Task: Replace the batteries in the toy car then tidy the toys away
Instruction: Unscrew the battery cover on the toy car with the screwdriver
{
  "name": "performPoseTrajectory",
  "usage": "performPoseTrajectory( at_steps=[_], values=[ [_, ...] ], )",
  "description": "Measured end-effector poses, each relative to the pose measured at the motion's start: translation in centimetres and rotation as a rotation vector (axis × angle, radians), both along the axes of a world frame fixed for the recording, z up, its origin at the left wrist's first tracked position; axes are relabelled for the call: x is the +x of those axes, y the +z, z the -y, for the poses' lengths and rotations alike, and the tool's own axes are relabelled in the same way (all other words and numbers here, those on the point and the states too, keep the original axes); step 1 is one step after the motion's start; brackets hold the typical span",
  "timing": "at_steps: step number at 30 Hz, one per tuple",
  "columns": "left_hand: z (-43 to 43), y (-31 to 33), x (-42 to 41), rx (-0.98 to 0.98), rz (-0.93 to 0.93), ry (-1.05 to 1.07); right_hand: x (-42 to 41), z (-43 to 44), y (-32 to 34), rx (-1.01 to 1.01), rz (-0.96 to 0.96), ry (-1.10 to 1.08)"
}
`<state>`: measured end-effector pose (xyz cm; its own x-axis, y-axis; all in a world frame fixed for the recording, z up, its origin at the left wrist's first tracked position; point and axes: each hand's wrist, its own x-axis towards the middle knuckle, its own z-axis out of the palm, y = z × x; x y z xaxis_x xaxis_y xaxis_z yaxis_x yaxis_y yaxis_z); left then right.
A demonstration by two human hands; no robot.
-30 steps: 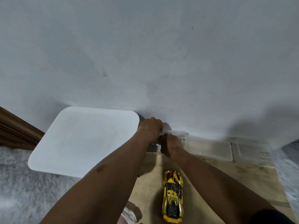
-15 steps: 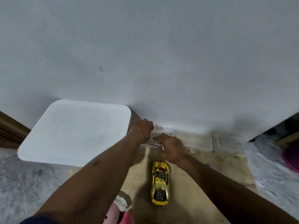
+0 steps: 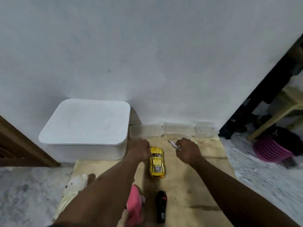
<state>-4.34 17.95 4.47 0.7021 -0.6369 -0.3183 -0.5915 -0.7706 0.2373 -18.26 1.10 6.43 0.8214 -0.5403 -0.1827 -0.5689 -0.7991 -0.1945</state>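
Dim, soft; edges blurry, fisheye-bent.

We've got both forearms (image 3: pixel 106 185) bare, left hand (image 3: pixel 139 149) and right hand (image 3: pixel 188 150) ungloved, a sliver of dark sleeve (image 3: pixel 54 225) bottom-left.

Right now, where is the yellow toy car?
Head view: the yellow toy car lies on the tan mat between the left hand and right hand, right of the white box, beyond the black remote.

You had a glossy toy car (image 3: pixel 156 163), matt plastic bin (image 3: pixel 85 123), fuzzy cloth bear (image 3: pixel 74 185) and shiny clear packet (image 3: pixel 173 144).
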Motion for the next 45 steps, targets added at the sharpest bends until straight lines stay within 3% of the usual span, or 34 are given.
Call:
performPoseTrajectory(
  at_steps=[4, 8, 22, 25, 35, 41, 45],
  values=[
    [-0.7, -0.6, -2.8, -0.082, -0.213, 0.106, -2.1, -1.5, 0.4, 0.080, 0.023, -0.074],
    [-0.5, -1.5, -4.8, -0.111, -0.290, 0.127, -3.4, -1.7, 0.1, 0.131, 0.057, -0.084],
    [4.4, -7.1, -7.7, -0.015, -0.230, 0.330, -3.2, 2.8, -2.8, 0.174, 0.156, -0.027],
    [4.5, -6.1, -7.5, -0.025, -0.287, 0.323, -3.1, 3.1, -2.7, 0.201, 0.147, -0.012],
    [2.5, 1.5, -5.4, -0.619, -1.070, 0.448, -2.8, 3.3, 2.0, 0.431, 0.324, -0.129],
    [2.9, 3.9, -4.7, -0.781, -1.250, 0.497, -2.0, 3.7, 4.3, 0.475, 0.422, -0.158],
    [3.8, 5.1, -4.7, -0.839, -1.214, 0.524, -1.2, 3.8, 5.0, 0.490, 0.469, -0.178]
  ],
)
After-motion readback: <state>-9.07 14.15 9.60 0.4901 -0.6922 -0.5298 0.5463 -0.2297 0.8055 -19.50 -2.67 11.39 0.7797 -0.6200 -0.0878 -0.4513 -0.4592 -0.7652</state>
